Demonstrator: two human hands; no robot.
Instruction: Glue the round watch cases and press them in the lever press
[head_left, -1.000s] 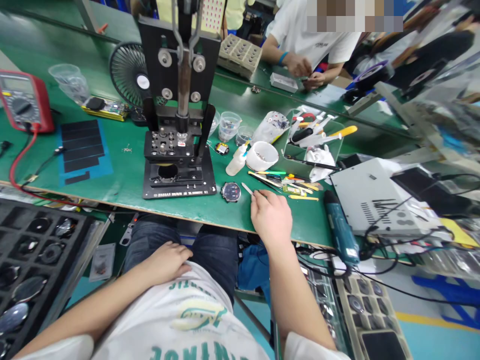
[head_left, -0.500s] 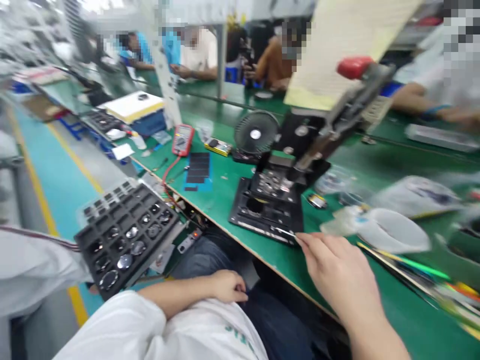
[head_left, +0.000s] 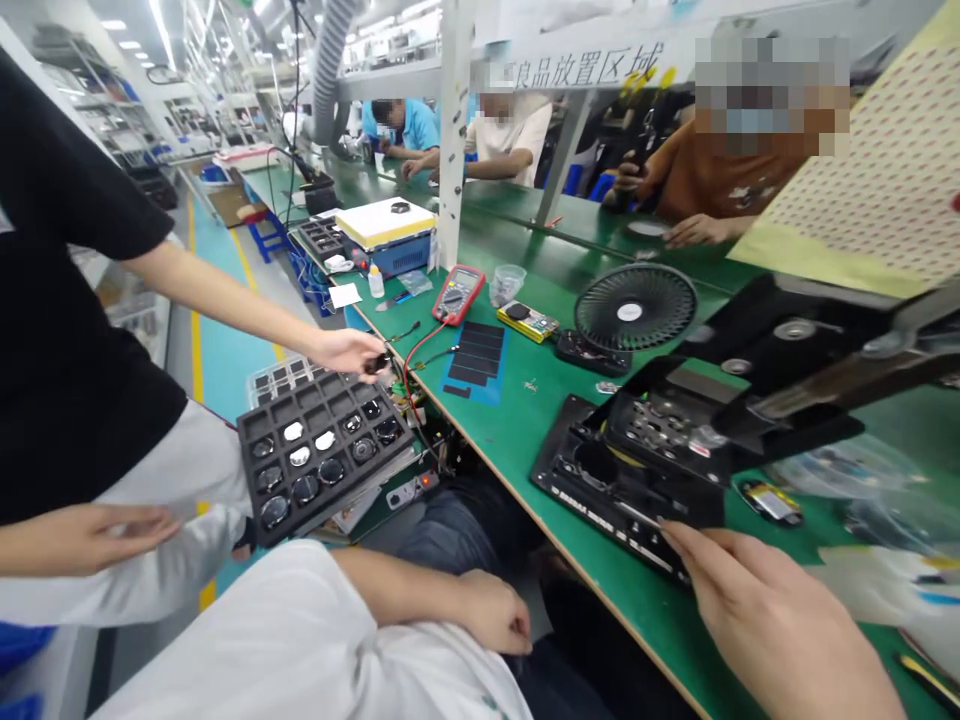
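My right hand (head_left: 780, 610) has its fingers together, the tips resting on the front right edge of a black clamp fixture (head_left: 585, 500). The fixture has a raised lid with a metal lever, a round opening in its base and a pin plate over it. My left hand (head_left: 499, 615) lies curled in my lap, with nothing visible in it. To the left, a black foam tray (head_left: 315, 390) holds several round watch bodies. A co-worker's hand (head_left: 349, 352) holds a small dark object above the tray's far edge.
On the green bench (head_left: 517, 430) are a red multimeter (head_left: 457, 295), a black fan (head_left: 637, 308), a yellow-edged circuit module (head_left: 527, 321) and a blue-backed sheet of dark strips (head_left: 476, 355). A small battery-like part (head_left: 771, 501) lies right of the fixture. Co-workers sit across the bench.
My view has turned left, so the bench things sit further right. A co-worker in black now shows on the left, one hand over the tray. My right hand stays at the fixture.
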